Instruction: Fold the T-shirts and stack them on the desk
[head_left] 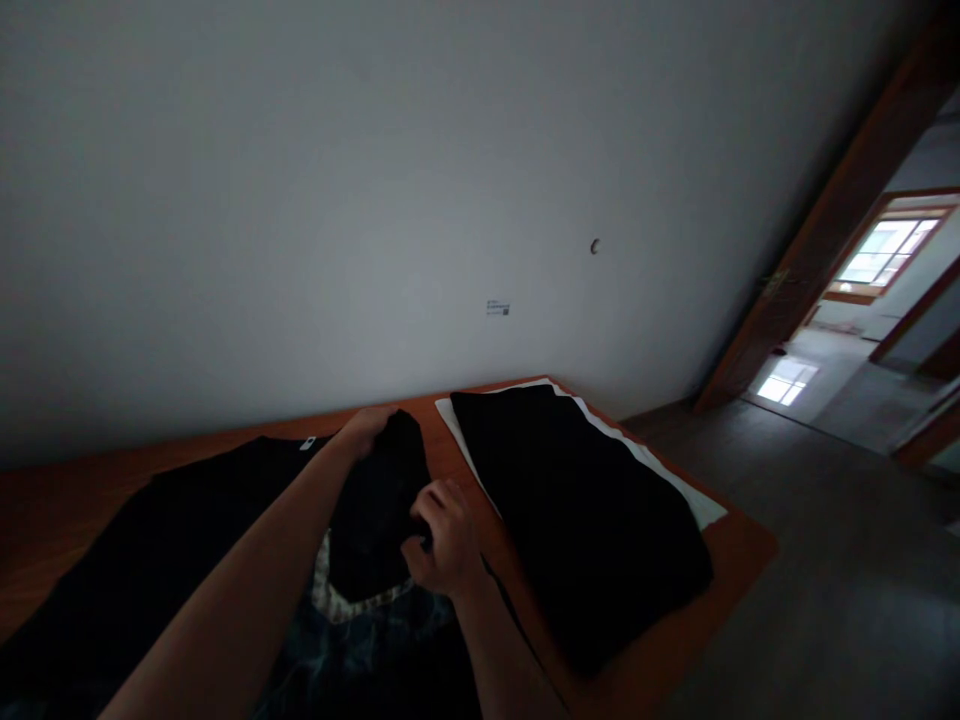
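Note:
A black garment [202, 500] lies spread on the wooden table, with a small pale label [307, 443] near its upper edge. Lower down it bears a dark blue print [360, 640] and a light angular band [334, 600]. My left hand [366, 432] reaches across the cloth and is closed on the garment's far edge, its fingertips partly hidden. Nearer to me, my right hand [448, 535] has its fingers curled on the right side of the same black cloth, thumb and fingers bent towards each other. Part of the cloth between both hands is turned over.
To the right, a folded black cloth [577, 500] rests on white cloth or paper [709, 508] on the table [739, 545]. Behind rises a pale wall [300, 200] with a small printed label [497, 308]. A wooden door [795, 270] stands open beyond the grey floor [817, 540].

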